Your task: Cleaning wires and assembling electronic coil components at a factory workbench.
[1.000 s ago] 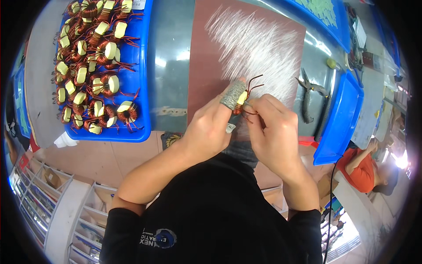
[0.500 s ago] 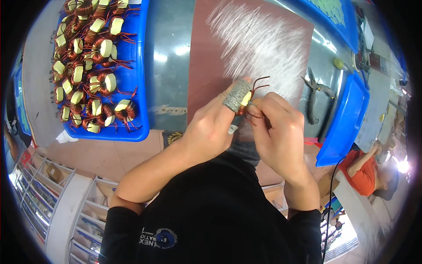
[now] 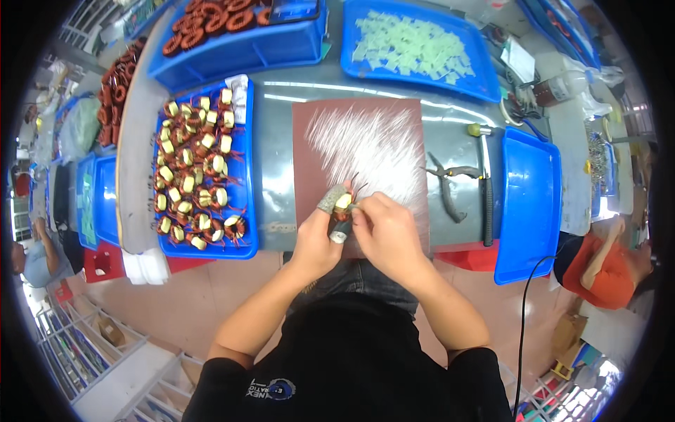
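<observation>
My left hand grips a small toroidal coil, copper-brown wire with a pale yellow piece on it. Grey wrapping covers one finger of that hand, and a dark wrap with a light tip is on another digit. The thumb and fingertips of my right hand are pinched together at the coil's right side, on one of its wire leads. Other leads stick up from the coil. Both hands are over the near part of a brown sheet marked with white scratches.
At left, a blue tray holds many similar coils. A blue bin of wound rings and a tray of pale green pieces stand behind. Pliers, a hammer-like tool and another blue tray lie right. A co-worker in orange is at far right.
The view has tilted up and widened, showing more of the bench's far side. Both hands stay together on the coil, the right still pinching at its leads.
</observation>
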`<state>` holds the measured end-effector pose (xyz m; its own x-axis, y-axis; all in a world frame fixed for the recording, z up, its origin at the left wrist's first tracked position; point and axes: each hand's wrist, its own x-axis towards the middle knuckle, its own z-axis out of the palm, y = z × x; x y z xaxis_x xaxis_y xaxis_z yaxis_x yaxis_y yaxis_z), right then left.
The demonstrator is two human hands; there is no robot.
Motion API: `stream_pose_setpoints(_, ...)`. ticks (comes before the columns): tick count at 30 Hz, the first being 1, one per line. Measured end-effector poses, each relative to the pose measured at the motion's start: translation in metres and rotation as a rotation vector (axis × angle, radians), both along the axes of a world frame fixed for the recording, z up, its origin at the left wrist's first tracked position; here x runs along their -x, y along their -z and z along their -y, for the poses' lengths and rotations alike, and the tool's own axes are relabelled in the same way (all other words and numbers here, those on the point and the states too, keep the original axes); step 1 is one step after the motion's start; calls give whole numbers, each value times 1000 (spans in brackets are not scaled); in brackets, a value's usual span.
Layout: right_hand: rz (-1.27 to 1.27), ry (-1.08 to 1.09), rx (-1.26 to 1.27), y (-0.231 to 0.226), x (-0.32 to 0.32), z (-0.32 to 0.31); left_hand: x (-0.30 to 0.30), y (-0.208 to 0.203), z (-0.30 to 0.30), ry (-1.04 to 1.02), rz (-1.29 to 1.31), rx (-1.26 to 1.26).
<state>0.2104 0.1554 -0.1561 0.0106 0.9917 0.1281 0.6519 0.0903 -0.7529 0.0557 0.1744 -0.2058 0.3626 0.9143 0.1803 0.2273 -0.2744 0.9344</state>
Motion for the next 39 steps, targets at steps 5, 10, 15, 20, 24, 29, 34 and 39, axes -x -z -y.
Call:
stream_pose_setpoints(5, 63, 13, -150, 1, 4, 0, 0, -5, 0, -6, 213, 250)
stream_pose_setpoints(10, 13, 6, -193, -2, 2, 4, 8, -8, -7, 87, 355, 415)
stream_pose_setpoints(15, 85, 118, -81, -23, -29, 16, 8, -15, -10, 184, 465, 524)
stream_pose_setpoints(20, 435, 449, -228, -18, -115, 14, 8, -11, -9, 192, 485, 573)
stream_pose_setpoints(24, 679, 512, -194, 1, -155, 2, 7, -10, -8, 143, 512, 599)
stream_pose_setpoints(29, 865, 503, -10, 10, -171, -4, 3, -11, -9, 188, 469, 607)
stream_pose_setpoints(34, 837, 477, 70, 13, -176, -10, 8, -19, -14, 102, 125, 381)
stream_pose_setpoints(39, 689, 523, 2, 12, -183, -9, 2, -27, -15, 13, -186, -29)
